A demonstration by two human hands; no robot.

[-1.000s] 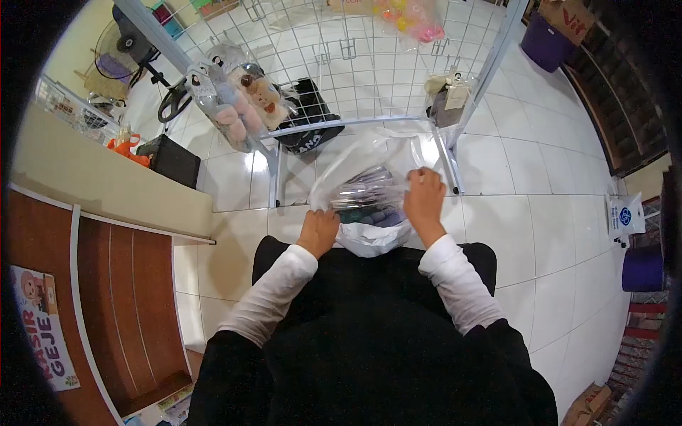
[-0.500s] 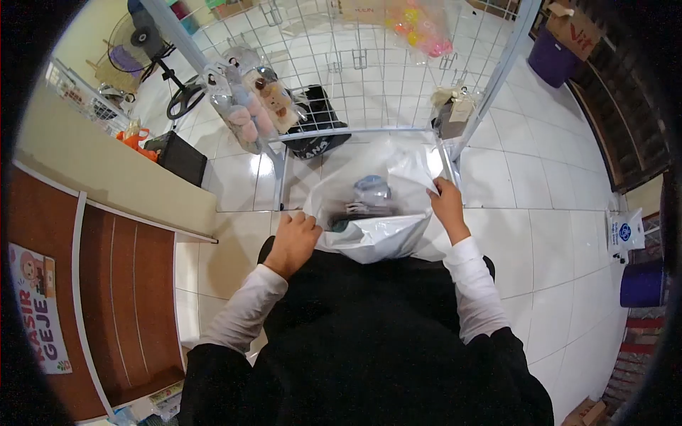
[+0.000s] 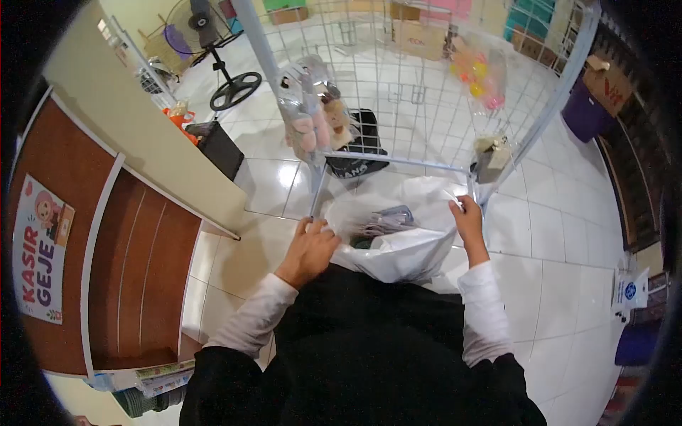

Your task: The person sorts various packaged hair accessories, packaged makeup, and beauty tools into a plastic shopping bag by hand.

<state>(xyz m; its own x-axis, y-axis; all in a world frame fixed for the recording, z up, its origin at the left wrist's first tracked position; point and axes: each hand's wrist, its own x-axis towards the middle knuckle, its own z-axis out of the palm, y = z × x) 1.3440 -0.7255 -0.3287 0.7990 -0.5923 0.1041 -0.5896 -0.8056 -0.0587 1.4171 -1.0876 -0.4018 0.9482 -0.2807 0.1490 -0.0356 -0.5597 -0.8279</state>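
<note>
A large white plastic bag point(image 3: 408, 259) stands with its mouth open in front of my body. Inside it lie several packaged items point(image 3: 383, 221), greyish and pale blue, whose kind I cannot make out. My left hand point(image 3: 310, 248) grips the bag's left edge with bent fingers. On the opposite side, my right hand point(image 3: 468, 221) pinches the bag's right rim between thumb and fingers. The lower contents are hidden by the bag's front wall.
A wire grid rack point(image 3: 405, 92) stands just beyond the bag, with plush items in clear packs point(image 3: 312, 117) hanging on it. Behind it is a black bag point(image 3: 359, 160). A brown counter point(image 3: 142, 277) stands at left, a pedestal fan point(image 3: 220, 71) farther back.
My view has shifted, so the rack and bag appear lower and farther right. Both hands still hold the bag's rim, and the items inside show at a different angle.
</note>
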